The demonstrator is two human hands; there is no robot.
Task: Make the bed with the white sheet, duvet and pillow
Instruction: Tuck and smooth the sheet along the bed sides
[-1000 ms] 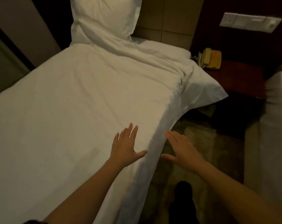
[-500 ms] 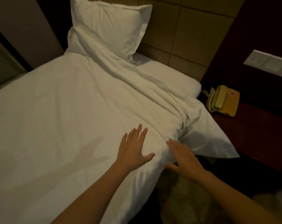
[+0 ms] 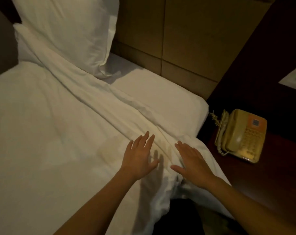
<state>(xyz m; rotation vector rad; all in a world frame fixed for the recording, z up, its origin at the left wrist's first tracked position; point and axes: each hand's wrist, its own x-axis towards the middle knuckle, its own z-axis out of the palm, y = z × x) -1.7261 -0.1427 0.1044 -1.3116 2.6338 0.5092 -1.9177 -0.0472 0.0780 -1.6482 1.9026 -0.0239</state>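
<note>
two hands are reaching out over the near right edge of the bed.

our left hand (image 3: 139, 158) is spreading flat, fingers straight and slightly fanned, grasping nothing. it is casting a shadow on the cloth just beside it, and we cannot tell whether the palm is touching.

our right hand (image 3: 193, 165) is likewise released, fingers straight, palm facing down over the creased cloth near the bed's side, grasping nothing.

one white duvet (image 3: 50, 133) is covering most of the bed. it is lying smooth on the left, and a long band of creases is running diagonally from the pillow down to the gap between our hands. its corner is hanging off the side beneath our right forearm.

one white pillow (image 3: 67, 31) is leaning upright against the padded headboard (image 3: 186, 39) at the top left, with the duvet's upper end riding up along its left side.

one white sheet (image 3: 160, 95) is showing bare and flat on the mattress's far right corner, between the creased band and the headboard.

one yellowish corded telephone (image 3: 242, 134) is sitting on a dark wooden nightstand (image 3: 271, 175), near that mattress corner, its handset resting in the cradle.
</note>
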